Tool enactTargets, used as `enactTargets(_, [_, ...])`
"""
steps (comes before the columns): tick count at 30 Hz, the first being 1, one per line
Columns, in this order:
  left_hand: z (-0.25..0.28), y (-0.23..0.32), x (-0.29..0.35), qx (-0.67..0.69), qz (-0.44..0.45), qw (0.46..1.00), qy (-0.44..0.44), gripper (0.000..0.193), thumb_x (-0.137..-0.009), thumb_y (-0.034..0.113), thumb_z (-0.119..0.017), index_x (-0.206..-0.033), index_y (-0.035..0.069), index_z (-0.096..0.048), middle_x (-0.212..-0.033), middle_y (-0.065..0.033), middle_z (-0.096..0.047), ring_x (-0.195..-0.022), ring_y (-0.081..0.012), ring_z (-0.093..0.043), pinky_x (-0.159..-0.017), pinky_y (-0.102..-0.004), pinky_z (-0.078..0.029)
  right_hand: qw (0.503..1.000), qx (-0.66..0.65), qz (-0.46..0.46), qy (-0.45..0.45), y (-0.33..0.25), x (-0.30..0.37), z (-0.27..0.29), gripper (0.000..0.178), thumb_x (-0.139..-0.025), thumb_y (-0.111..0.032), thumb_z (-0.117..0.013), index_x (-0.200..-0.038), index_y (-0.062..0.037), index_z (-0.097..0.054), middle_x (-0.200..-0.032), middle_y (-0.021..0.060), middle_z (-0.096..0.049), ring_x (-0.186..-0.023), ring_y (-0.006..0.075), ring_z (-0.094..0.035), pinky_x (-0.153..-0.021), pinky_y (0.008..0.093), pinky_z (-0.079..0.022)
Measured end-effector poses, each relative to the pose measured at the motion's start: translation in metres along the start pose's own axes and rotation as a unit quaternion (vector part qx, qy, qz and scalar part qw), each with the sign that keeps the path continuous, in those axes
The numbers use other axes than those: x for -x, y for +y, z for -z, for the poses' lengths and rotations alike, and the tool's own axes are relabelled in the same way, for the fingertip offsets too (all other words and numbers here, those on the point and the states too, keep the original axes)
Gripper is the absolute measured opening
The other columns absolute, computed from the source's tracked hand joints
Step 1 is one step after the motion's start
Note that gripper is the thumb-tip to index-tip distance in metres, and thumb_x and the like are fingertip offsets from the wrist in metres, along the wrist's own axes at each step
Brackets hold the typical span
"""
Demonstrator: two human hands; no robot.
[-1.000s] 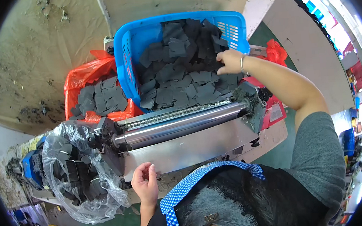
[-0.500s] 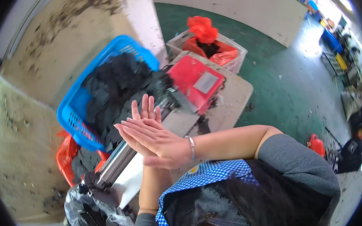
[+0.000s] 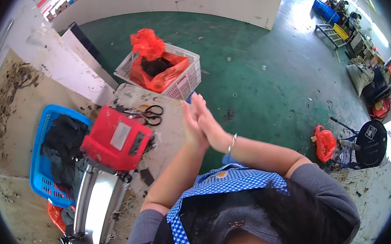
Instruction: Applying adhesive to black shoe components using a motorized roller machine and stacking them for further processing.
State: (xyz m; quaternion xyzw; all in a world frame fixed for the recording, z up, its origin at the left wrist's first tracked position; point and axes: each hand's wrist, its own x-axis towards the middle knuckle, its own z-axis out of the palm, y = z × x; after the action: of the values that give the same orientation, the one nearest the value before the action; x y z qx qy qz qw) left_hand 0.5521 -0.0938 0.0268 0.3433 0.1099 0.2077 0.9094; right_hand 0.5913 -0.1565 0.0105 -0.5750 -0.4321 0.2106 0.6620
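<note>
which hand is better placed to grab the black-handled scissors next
Probably the left hand: it lies on the side toward the scissors, with the right hand beyond it. Palms are together, neither visibly holding anything.

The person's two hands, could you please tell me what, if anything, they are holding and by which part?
Nothing is visibly held: the left hand and right hand are together, palms facing, fingers extended.

The left hand (image 3: 193, 133) and right hand (image 3: 210, 126) met palm to palm before the torso (image 3: 239, 215), their fingers extended and pointing away from it, with nothing gripped. The left forearm (image 3: 174, 175) slanted in from the left, the right forearm (image 3: 262, 153) from the right, its elbow bent outward.
</note>
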Motion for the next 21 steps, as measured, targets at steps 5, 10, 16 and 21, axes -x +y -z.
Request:
enactTargets(5, [-0.015,-0.054,-0.09,0.052,0.074,0.995,0.037,0.094,-0.083,0.071,-0.028,-0.144,0.006,0.001,-0.149,-0.0179,-0.009,-0.138,-0.0268,-0.008,-0.11,-0.0409,-0.005,0.995,0.081,0.025,-0.048,-0.013,-0.008,0.069,0.071,-0.093,-0.05,-0.023,-0.143,-0.003,-0.006,-0.151,0.0141,-0.001,-0.139,0.0273,0.003,-0.11,0.041,0.001])
enactTargets(10, [-0.037,-0.091,-0.122,0.021,0.08,0.996,-0.02,0.061,-0.095,0.051,-0.025,-0.141,0.011,-0.021,-0.139,-0.0077,-0.036,-0.125,-0.0205,-0.038,-0.098,-0.0333,-0.032,0.99,0.134,-0.036,0.008,0.055,-0.086,0.146,0.065,-0.094,-0.044,-0.026,-0.144,-0.0052,-0.011,-0.149,0.0155,-0.012,-0.139,0.0278,-0.003,-0.11,0.0358,-0.005])
enactTargets(16, [0.065,-0.133,-0.188,-0.446,-0.02,0.845,-0.294,0.053,-0.09,0.038,-0.048,-0.13,0.004,-0.04,-0.138,-0.0182,-0.035,-0.127,-0.0334,-0.035,-0.102,-0.0404,-0.032,0.807,0.548,-0.215,0.034,0.17,-0.166,0.229,0.066,-0.084,-0.054,-0.044,-0.134,-0.0113,-0.038,-0.142,0.0111,-0.033,-0.136,0.0255,-0.02,-0.106,0.0525,-0.016])
enactTargets(21, [0.119,-0.084,-0.212,-0.543,0.161,0.822,0.067,0.055,-0.079,0.038,-0.064,-0.114,-0.002,-0.054,-0.118,-0.0229,-0.052,-0.108,-0.0307,-0.053,-0.092,-0.035,-0.042,0.707,0.535,-0.463,0.018,0.253,-0.178,0.315,0.068,-0.072,-0.042,-0.068,-0.117,0.0044,-0.049,-0.116,0.0244,-0.055,-0.108,0.0349,-0.054,-0.091,0.0382,-0.043])
